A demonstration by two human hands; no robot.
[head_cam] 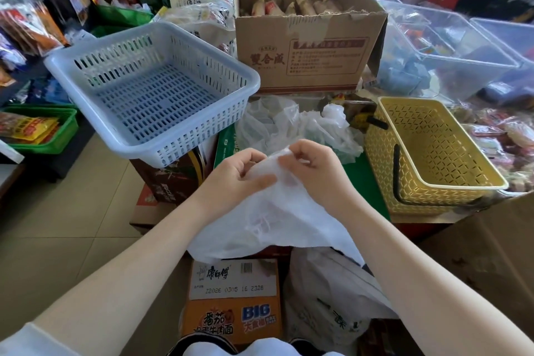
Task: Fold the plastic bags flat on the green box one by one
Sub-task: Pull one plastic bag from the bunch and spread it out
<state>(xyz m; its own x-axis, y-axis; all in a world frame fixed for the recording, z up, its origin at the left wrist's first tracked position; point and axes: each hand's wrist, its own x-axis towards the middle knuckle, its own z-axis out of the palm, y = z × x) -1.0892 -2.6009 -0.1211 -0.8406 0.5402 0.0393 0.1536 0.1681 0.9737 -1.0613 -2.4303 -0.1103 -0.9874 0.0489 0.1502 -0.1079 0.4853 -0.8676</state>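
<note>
The left hand point(245, 173) and the right hand point(310, 166) both pinch the upper edge of a translucent white plastic bag point(277, 220), fingers curled round the film, thumbs close together. The bag hangs from this grip and drapes toward the viewer over the near edge of the green box point(357, 176), not yet laid flat. Beyond the hands, a crumpled heap of further bags point(297, 124) lies on the box's far part. A blue slotted basket point(150, 87) stands to the left on a brown carton, a yellow basket point(433, 153) to the right, and an open cardboard box point(309, 37) of wrapped goods behind the heap. The step in hand appears to be straightening one bag before folding; the next move likely calls for spreading it on the green surface and smoothing the creases.
</note>
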